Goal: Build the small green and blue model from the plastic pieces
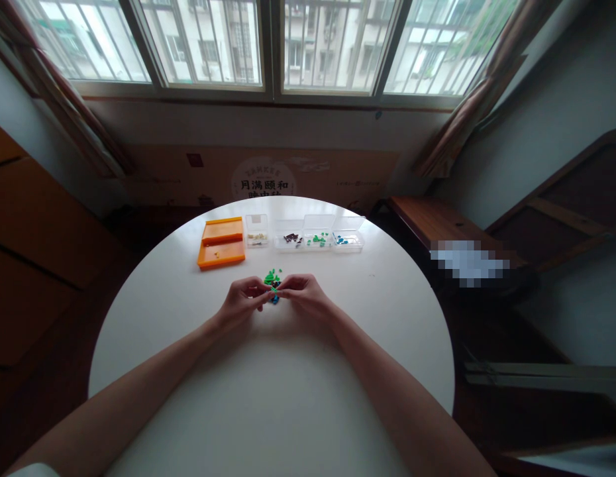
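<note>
A small bright-green plastic piece (273,289) sits just above the near-middle of the round white table (268,404), between the fingertips of both hands: the left hand (244,295) and the right hand (304,290) pinch it from either side (its exact shape is too small to tell). Right behind it lies a loose cluster of small green pieces (271,277), and just under the fingertips are a few small blue pieces (275,300), partly hidden. Farther back, to the left, stands a shallow orange plastic tray (223,230) with a raised rear section. Beside it, a clear plastic box holds small cream pieces (257,236); to the right, clear compartments hold dark pieces (291,237), green ones and blue ones.
</note>
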{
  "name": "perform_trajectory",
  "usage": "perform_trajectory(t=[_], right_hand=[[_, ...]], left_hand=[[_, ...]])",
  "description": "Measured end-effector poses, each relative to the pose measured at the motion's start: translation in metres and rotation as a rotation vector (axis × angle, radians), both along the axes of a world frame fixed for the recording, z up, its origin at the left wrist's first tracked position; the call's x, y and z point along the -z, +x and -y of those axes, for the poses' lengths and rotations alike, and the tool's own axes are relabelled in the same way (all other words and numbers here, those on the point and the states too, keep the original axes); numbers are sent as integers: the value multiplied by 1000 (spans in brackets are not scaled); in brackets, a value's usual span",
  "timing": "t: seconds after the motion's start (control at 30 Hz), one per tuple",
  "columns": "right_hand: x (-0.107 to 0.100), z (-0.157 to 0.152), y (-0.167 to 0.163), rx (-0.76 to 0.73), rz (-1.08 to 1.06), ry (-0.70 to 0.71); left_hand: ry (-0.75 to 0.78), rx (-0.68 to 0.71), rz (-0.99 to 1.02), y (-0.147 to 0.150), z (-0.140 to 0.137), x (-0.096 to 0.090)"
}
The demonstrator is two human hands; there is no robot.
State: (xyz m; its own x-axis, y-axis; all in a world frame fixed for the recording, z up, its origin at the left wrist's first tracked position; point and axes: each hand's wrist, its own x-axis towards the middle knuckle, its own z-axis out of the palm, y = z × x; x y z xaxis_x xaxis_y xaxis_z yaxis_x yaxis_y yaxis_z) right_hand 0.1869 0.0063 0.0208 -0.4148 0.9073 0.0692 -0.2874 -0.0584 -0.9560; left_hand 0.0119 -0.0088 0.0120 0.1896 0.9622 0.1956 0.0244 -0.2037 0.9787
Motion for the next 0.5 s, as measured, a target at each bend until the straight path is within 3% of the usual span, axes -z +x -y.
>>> perform_trajectory(t=[0.5], right_hand=[[-1, 1, 1, -8, 31, 18]], left_hand=[[16, -6, -10, -1, -2, 5]])
